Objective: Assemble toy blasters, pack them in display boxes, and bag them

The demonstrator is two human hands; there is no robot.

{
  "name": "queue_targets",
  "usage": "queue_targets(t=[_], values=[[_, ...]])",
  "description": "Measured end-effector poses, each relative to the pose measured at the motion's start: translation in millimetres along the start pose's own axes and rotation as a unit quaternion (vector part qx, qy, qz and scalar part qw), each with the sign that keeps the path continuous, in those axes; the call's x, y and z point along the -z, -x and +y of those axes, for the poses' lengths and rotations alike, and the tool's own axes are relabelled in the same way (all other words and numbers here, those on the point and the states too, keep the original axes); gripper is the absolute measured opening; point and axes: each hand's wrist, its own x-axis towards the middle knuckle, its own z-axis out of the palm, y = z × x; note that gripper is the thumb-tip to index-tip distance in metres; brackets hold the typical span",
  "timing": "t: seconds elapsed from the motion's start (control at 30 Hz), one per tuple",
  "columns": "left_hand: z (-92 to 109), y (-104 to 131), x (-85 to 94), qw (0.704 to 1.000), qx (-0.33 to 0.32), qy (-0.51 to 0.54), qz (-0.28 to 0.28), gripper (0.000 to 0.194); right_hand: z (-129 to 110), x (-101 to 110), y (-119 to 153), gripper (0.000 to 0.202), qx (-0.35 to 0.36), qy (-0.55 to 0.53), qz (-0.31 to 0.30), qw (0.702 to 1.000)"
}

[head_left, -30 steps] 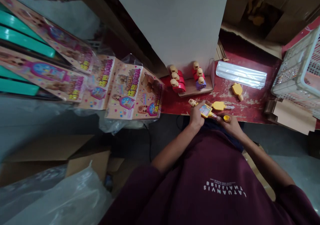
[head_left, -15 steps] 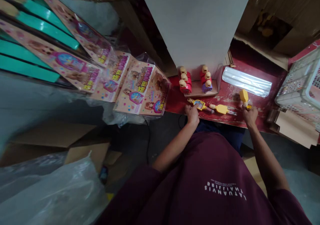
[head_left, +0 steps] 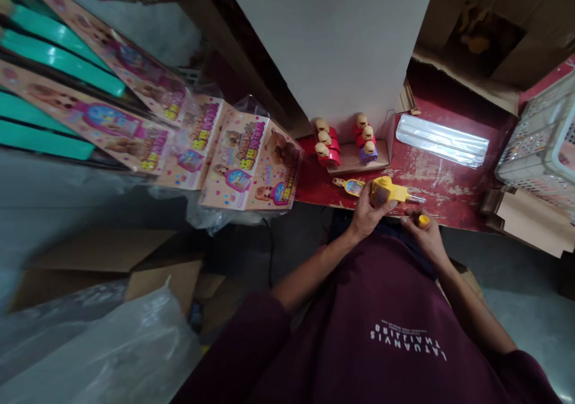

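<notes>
Both curled, left hand (head_left: 367,213) grips a blocky yellow toy (head_left: 383,182), right hand (head_left: 426,234) a seemingly hollow cap (head_left: 423,221).

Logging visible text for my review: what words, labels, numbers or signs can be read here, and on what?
"BRILLIANT", apparently: upside down on the maroon shirt.
"LATUANVIS", as best it reads: same shirt.
Other print there: too small.
Chinese characters on the printed box and slanted panels: too blurred.
Yellow piece in the left hand: none readable.
</notes>
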Motion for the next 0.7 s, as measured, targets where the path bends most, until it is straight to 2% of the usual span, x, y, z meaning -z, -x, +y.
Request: queue_targets(t=[0.03,0.1,0.2,0.33,0.47,0.63,0.7], values=[[2.4,0.2,6.7,0.998,-0.03,-0.061,-0.008,0.071,-1.3,5.7,0.3,0.05,-0.002,0.001,0.035,0.999],[7.3,2.2,19.3,0.983,-0.057,-0.163,-0.068,0.075,-7.9,18.9,3.4,0.049,0.03,0.032,0.065,0.997],[17.4,7.2,30.4,0.945,-0.059,-0.269,-0.174,0.073,-26.2,37.0,11.7,0.036,0.126,0.187,0.036,0.974],[37.3,11.6,32.9,0.9,-0.08,-0.34,-0.26,0.061,-51.3,51.7,17.5,0.041,0.234,0.396,-0.057,0.886],[54.2,12.8,34.0,0.871,-0.091,-0.388,-0.289,0.058,-66.1,54.7,14.6,0.027,0.358,0.462,-0.137,0.8],[60.8,15.4,38.1,0.837,-0.1,-0.433,-0.321,0.056,-69.2,54.3,12.6,0.039,0.451,0.536,-0.141,0.7],[59.7,17.5,39.1,0.822,-0.105,-0.45,-0.334,0.057,-66.0,53.9,13.9,0.04,0.469,0.537,-0.141,0.687]])
